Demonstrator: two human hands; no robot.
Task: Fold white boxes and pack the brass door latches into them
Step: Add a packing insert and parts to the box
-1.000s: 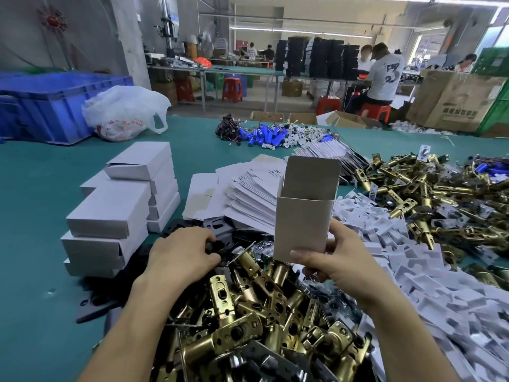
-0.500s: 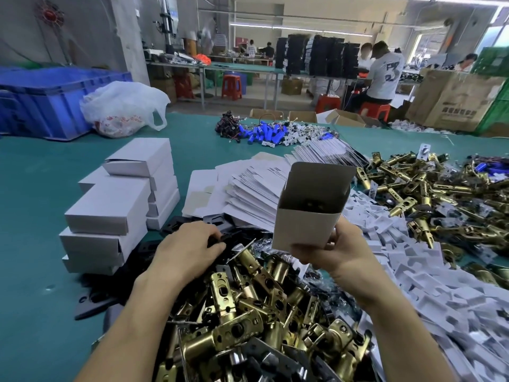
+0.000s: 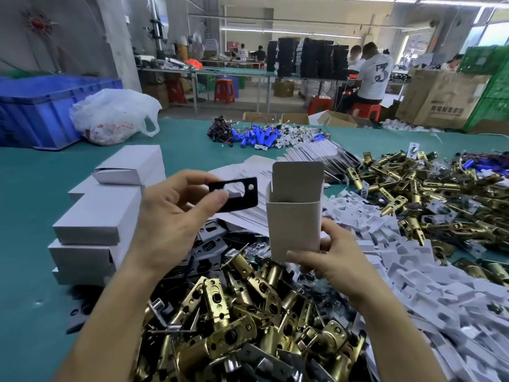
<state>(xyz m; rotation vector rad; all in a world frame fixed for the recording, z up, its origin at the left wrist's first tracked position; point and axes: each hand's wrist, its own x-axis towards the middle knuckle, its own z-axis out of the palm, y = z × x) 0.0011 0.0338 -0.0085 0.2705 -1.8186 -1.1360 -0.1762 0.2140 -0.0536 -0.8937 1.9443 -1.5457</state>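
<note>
L hand [image 3: 170, 216] is up over the middle of the tabletop [image 3: 24, 205], thumb & fingertips pinching the left end of a black strike plate [image 3: 239, 205], flat face toward the camera. R hand [image 3: 336, 260] is curled round the base of a white box [image 3: 293, 221], thumb on the front panel, fingers behind. The box stands upright, mouth up, top flap [image 3: 298, 177] raised at the back. Plate & box are just beside each other, not touching. Can't tell if a latch is inside the box: the interior is hidden.

Step in hand, as I read it: drop the plate into the box.

- Turn the plate edge-on so its long side runs w/ the mouth. Broadside it would likely catch the side tabs.
- Keep the box vertical & grip it low only. Squeezing higher would bow the thin card and narrow the opening.
- Slide the plate down against a wall, then release. Don't drop it from above: it may bounce or jam across.
- Leave the flap back until everything is in.

The brass door latches [image 3: 248, 312] are heaped at the near edge under both wrists, w/ a second heap [image 3: 413, 188] toward the right edge. Closed boxes [image 3: 104, 216] are stacked at the left side. Flat box blanks [image 3: 248, 172] lie behind the hands, and white card inserts [image 3: 413, 271] spread toward the near right corner.
</note>
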